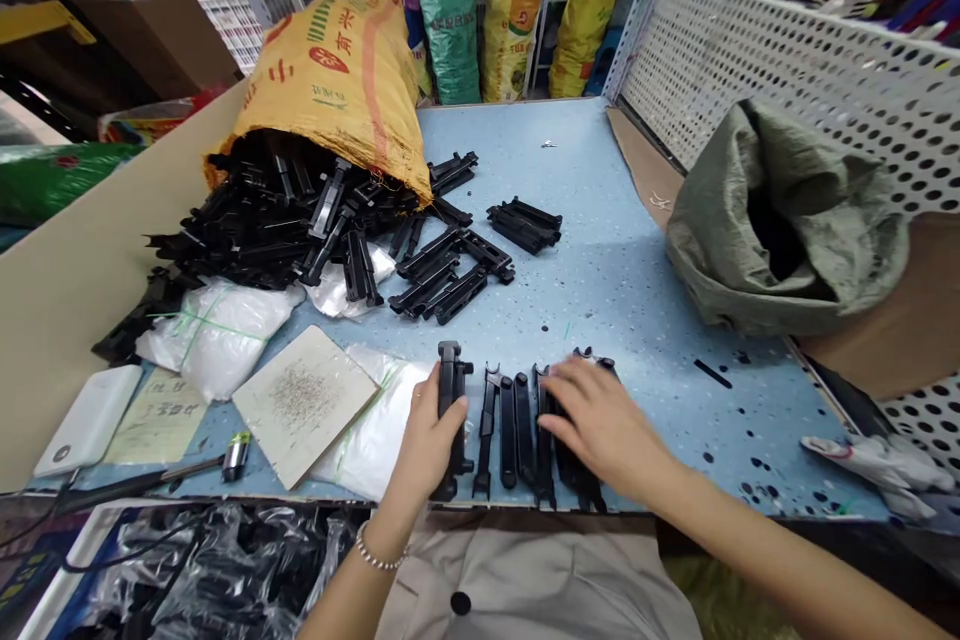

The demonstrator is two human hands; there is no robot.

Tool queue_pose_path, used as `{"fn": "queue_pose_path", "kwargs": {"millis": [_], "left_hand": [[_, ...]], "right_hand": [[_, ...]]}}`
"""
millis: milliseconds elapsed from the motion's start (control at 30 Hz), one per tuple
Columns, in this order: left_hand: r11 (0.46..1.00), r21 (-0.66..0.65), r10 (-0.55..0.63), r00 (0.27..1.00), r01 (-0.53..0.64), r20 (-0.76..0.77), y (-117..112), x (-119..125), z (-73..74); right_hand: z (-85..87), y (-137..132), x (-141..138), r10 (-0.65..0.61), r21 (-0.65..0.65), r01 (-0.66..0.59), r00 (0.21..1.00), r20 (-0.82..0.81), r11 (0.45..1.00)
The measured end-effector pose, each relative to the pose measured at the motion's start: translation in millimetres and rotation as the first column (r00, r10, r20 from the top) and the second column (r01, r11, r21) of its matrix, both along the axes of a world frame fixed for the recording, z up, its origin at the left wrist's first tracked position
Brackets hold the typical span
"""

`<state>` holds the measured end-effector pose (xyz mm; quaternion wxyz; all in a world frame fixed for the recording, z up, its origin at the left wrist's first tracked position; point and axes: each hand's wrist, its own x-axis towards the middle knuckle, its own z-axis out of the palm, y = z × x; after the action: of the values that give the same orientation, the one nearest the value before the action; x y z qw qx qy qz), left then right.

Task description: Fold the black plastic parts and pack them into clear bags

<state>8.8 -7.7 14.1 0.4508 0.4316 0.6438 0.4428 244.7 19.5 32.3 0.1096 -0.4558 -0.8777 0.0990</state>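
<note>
My left hand (pixel 427 440) is closed round a long black plastic part (pixel 448 400) with notched ends, held upright by the table's front edge. To its right, several slim black plastic bars (pixel 508 430) lie side by side in a row. My right hand (pixel 600 425) rests over the right end of that row, its fingers and thumb against the left side of a group of black plastic parts (pixel 577 480). My palm hides much of that group. Beyond both hands, more black parts (pixel 442 275) lie in small stacks.
A yellow woven sack (pixel 337 80) spills a heap of black parts (pixel 255 220). At left are a square board (pixel 304 400) with tiny pieces, plastic-wrapped bundles (pixel 225 330), a white power bank (pixel 88 420) and a screwdriver (pixel 195 468). A grey-green sack (pixel 780 220) stands right.
</note>
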Motion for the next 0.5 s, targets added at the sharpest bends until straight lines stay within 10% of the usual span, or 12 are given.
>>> {"fn": "queue_pose_path", "kwargs": {"millis": [200, 333, 500], "left_hand": [[1.000, -0.007, -0.014, 0.998, 0.014, 0.061, 0.3, 29.2, -30.0], [0.988, -0.037, 0.157, 0.958, -0.152, 0.240, 7.1, 64.2, -18.8], [0.994, 0.009, 0.104, 0.945, -0.112, 0.310, -10.5, 77.4, 6.1]], "right_hand": [[-36.1, 8.7, 61.6, -0.238, -0.116, 0.236, 0.971, -0.005, 0.965], [-19.8, 5.4, 55.3, -0.274, -0.085, 0.262, 0.943, -0.189, 0.961], [3.6, -37.3, -1.3, -0.356, -0.605, -0.004, 0.806, -0.474, 0.796]]}}
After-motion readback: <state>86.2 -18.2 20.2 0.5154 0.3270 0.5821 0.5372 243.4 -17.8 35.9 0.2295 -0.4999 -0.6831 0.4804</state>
